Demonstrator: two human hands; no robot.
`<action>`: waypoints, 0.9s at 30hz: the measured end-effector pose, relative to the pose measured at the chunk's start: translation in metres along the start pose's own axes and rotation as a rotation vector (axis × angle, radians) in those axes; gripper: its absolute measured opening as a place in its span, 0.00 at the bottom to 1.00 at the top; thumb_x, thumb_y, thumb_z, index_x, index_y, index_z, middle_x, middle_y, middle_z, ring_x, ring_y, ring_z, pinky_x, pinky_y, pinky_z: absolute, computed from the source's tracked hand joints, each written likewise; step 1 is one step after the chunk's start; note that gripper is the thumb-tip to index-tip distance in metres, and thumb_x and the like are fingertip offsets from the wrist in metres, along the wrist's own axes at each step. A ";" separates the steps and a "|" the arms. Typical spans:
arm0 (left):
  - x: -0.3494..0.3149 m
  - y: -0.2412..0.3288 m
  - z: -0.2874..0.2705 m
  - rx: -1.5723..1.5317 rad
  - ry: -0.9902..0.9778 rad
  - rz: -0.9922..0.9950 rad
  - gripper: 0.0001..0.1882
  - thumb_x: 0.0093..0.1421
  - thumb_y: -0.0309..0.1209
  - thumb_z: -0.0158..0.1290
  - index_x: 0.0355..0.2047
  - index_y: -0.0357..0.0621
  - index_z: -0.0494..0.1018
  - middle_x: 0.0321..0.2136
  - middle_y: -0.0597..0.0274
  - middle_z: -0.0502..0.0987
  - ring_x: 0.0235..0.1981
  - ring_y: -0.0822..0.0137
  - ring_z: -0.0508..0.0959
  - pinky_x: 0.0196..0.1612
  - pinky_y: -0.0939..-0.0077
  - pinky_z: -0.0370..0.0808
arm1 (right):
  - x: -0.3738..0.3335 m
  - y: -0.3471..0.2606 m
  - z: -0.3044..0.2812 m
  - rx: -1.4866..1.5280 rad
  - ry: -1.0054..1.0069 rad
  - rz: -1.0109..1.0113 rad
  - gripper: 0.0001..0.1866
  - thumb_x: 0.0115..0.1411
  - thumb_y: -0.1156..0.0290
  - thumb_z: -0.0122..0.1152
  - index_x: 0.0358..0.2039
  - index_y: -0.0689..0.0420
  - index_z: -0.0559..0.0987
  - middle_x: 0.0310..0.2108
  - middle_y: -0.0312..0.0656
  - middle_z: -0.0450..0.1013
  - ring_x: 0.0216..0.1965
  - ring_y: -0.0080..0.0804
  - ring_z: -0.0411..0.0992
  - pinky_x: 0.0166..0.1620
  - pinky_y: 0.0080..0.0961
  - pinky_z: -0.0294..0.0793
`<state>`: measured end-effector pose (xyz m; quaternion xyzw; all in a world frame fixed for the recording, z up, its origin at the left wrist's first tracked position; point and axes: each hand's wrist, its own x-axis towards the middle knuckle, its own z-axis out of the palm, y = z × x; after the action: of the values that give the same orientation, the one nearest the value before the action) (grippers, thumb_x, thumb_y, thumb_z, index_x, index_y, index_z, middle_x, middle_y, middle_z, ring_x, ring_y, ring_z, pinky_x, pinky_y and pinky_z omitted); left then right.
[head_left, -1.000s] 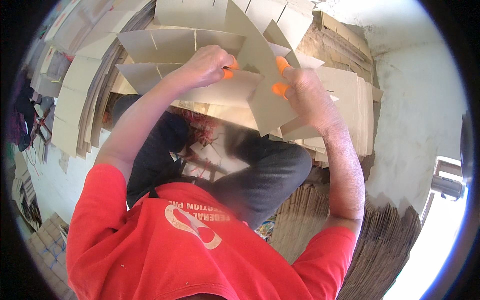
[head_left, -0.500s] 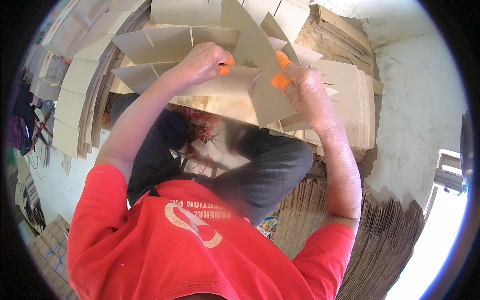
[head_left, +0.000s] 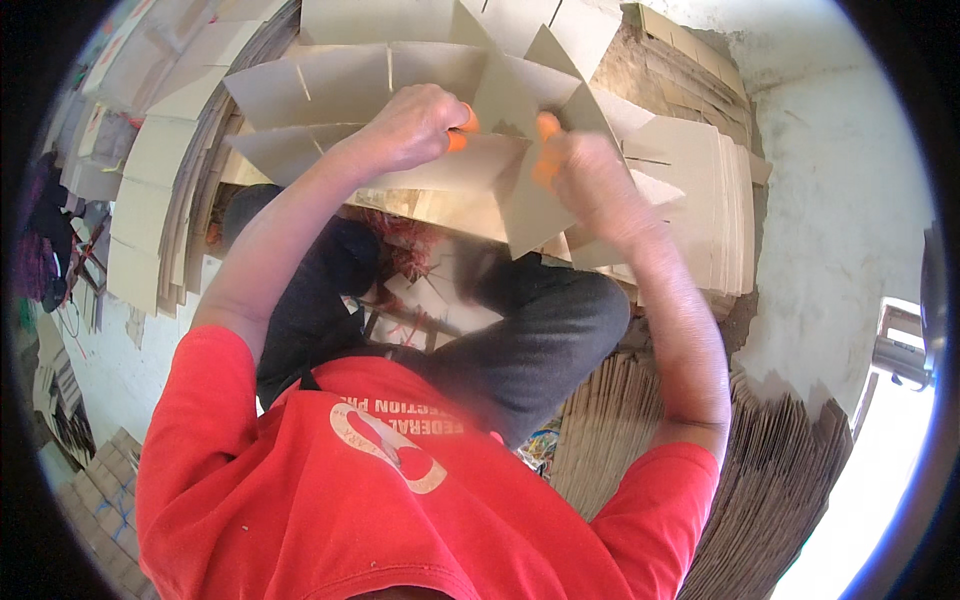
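Note:
Grey-brown slotted cardboard strips stand on edge in front of me, crossing one another as a divider. With orange covers on its fingertips, my left hand (head_left: 420, 125) is closed, pinching the upper edge of the near lengthwise strip (head_left: 440, 165). Behind it runs a second slotted strip (head_left: 345, 82), roughly parallel. A crossing strip (head_left: 530, 205) slants toward me at the right end of these two. My right hand (head_left: 595, 185), also with orange fingertip covers, is at this crossing strip. Motion smears its fingers, so their grip is unclear.
Stacked flat cardboard sheets (head_left: 735, 210) lie to the right, and more slotted sheets (head_left: 150, 210) to the left. Many cardboard pieces (head_left: 750, 490) stand packed at lower right by the pale wall (head_left: 830, 180). My bent legs (head_left: 530, 340) are below the work surface.
The crossing strip has shifted and now sits lower among the lengthwise strips. My right hand has moved slightly left and down with it; my left hand has slid slightly right along its strip.

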<state>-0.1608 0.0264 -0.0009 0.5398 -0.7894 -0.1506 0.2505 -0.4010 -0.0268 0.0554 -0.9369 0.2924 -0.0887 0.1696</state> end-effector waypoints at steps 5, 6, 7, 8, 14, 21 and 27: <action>-0.002 -0.001 -0.001 0.030 -0.050 -0.085 0.12 0.49 0.27 0.61 0.36 0.39 0.79 0.29 0.52 0.78 0.34 0.51 0.78 0.39 0.60 0.74 | -0.023 -0.009 0.028 -0.044 -0.061 0.173 0.16 0.54 0.75 0.64 0.45 0.64 0.78 0.33 0.54 0.77 0.38 0.49 0.77 0.40 0.35 0.76; -0.002 0.001 -0.005 0.034 -0.054 -0.078 0.15 0.49 0.28 0.62 0.38 0.40 0.79 0.30 0.52 0.78 0.35 0.52 0.78 0.40 0.61 0.74 | -0.029 -0.005 0.027 -0.007 0.054 0.168 0.17 0.55 0.74 0.64 0.45 0.64 0.78 0.34 0.53 0.78 0.38 0.48 0.77 0.41 0.34 0.76; -0.003 0.002 -0.008 0.037 -0.056 -0.074 0.17 0.49 0.30 0.62 0.41 0.41 0.78 0.31 0.52 0.78 0.35 0.52 0.77 0.41 0.62 0.74 | -0.034 0.003 0.023 0.028 0.165 0.157 0.17 0.55 0.74 0.65 0.45 0.63 0.78 0.34 0.52 0.78 0.38 0.47 0.78 0.41 0.33 0.76; -0.007 0.004 -0.012 0.054 -0.033 -0.086 0.20 0.49 0.30 0.63 0.43 0.41 0.77 0.33 0.52 0.77 0.37 0.52 0.77 0.42 0.62 0.74 | -0.038 0.010 0.014 0.023 0.347 0.231 0.18 0.55 0.72 0.66 0.46 0.61 0.79 0.36 0.50 0.78 0.39 0.45 0.78 0.42 0.32 0.76; -0.041 0.013 -0.031 0.108 0.106 -0.085 0.30 0.46 0.30 0.65 0.52 0.42 0.72 0.43 0.53 0.77 0.42 0.53 0.75 0.45 0.64 0.73 | -0.150 0.184 -0.003 -0.776 0.554 0.882 0.34 0.56 0.51 0.64 0.58 0.57 0.70 0.55 0.51 0.69 0.58 0.47 0.65 0.55 0.42 0.68; -0.066 -0.012 -0.034 0.191 0.108 -0.158 0.32 0.45 0.28 0.66 0.52 0.41 0.72 0.42 0.51 0.77 0.42 0.52 0.75 0.46 0.64 0.73 | -0.199 0.230 0.001 -0.602 0.209 1.212 0.40 0.46 0.42 0.70 0.51 0.57 0.72 0.51 0.49 0.70 0.56 0.49 0.66 0.53 0.47 0.68; -0.063 -0.009 -0.040 0.180 0.064 -0.314 0.29 0.46 0.31 0.66 0.51 0.43 0.74 0.40 0.52 0.79 0.43 0.52 0.76 0.49 0.63 0.71 | -0.203 0.236 -0.004 -0.464 0.386 1.139 0.27 0.45 0.49 0.73 0.28 0.59 0.73 0.33 0.48 0.76 0.39 0.48 0.73 0.42 0.43 0.71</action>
<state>-0.1130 0.0827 0.0132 0.6813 -0.6973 -0.0993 0.1996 -0.6894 -0.0927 -0.0417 -0.6143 0.7810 -0.0861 -0.0724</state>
